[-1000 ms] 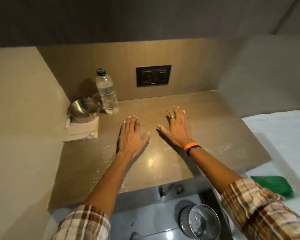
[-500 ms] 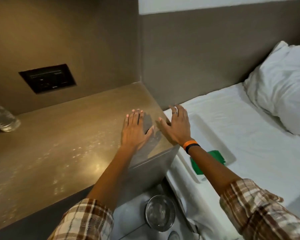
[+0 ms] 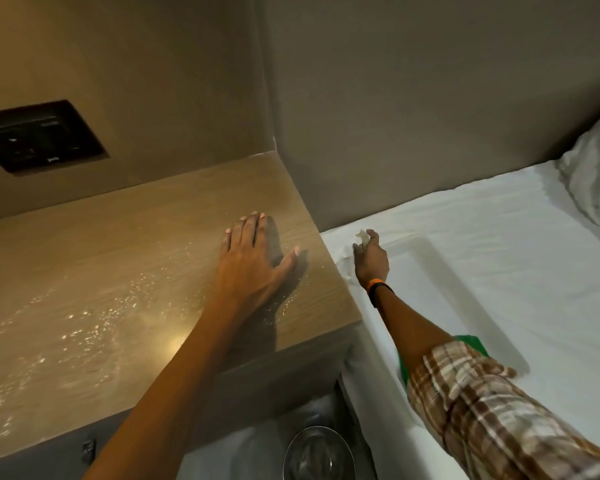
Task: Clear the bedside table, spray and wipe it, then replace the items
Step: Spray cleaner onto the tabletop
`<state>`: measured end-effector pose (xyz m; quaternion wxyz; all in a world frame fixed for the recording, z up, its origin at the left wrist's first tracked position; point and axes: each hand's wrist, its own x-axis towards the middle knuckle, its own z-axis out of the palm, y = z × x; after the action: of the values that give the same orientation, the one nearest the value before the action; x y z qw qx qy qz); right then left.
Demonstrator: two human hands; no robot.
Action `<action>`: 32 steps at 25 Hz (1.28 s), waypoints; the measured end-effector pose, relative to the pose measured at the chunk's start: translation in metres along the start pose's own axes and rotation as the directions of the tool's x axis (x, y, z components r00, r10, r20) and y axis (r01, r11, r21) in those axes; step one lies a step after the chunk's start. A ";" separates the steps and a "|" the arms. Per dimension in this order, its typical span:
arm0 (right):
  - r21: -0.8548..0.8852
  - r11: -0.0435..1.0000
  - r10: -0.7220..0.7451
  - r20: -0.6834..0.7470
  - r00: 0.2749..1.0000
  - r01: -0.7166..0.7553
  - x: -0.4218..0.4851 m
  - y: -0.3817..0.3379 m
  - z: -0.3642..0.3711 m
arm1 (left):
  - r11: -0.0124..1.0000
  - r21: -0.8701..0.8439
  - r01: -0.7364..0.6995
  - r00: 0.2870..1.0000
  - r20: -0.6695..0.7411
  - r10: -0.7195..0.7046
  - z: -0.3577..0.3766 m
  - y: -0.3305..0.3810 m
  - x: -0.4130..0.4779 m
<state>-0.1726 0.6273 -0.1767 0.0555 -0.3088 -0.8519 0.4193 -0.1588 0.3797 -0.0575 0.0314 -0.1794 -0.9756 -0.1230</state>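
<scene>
The wooden bedside table (image 3: 125, 258) carries scattered wet droplets. My left hand (image 3: 253, 265) lies flat on it near its right edge, fingers spread and holding nothing. My right hand (image 3: 369, 258) is out over the white bed (image 3: 499, 244), just past the table's edge. Its fingertips pinch a small pale scrap (image 3: 362, 236); what the scrap is cannot be told. A green cloth (image 3: 470, 342) lies on the bed, mostly hidden under my right forearm.
A black socket panel (image 3: 39, 136) is set in the wall behind the table. A round metal bin (image 3: 319, 455) stands on the floor below the table's front corner. A white pillow (image 3: 593, 181) lies at the far right. A shallow rectangular white outline (image 3: 440, 271) shows on the bed.
The view has swung right, so the bottle and bowl have left the frame. My right hand moved off the table onto the bed and closed on a small pale scrap. My left hand stays flat.
</scene>
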 end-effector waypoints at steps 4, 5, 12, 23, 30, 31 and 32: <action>-0.009 0.995 -0.102 -0.093 0.990 0.101 0.004 0.005 0.002 | 1.000 -0.018 0.012 1.000 -0.007 -0.012 -0.003 -0.002 0.005; 0.009 0.991 -0.130 -0.113 0.985 0.132 0.000 -0.001 -0.006 | 0.999 -0.030 0.014 1.000 0.003 -0.014 -0.005 -0.003 0.005; 0.137 0.860 -0.411 -0.386 0.826 0.492 -0.073 -0.122 -0.113 | 1.000 -0.009 -0.009 1.000 0.006 0.009 -0.059 -0.039 -0.021; 0.367 0.838 -0.493 0.194 0.848 0.403 -0.324 -0.274 0.028 | 0.964 0.054 0.262 0.965 -0.025 -0.261 -0.151 -0.261 -0.190; 0.144 0.738 -0.633 0.485 0.603 0.659 -0.453 -0.319 0.169 | 0.876 -0.061 0.478 0.872 -0.084 -0.482 -0.194 -0.435 -0.279; 0.147 0.730 -0.641 0.484 0.595 0.667 -0.459 -0.323 0.179 | 0.877 -0.090 0.473 0.873 -0.090 -0.480 -0.195 -0.448 -0.283; 0.141 0.736 -0.638 0.473 0.608 0.662 -0.460 -0.328 0.185 | 0.886 -0.103 0.453 0.882 -0.093 -0.462 -0.193 -0.456 -0.285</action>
<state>-0.0260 0.0880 0.0253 -0.0221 0.1371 -0.8998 0.4136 -0.0524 -0.1799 -0.0047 0.0505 0.0623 -0.9813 -0.1749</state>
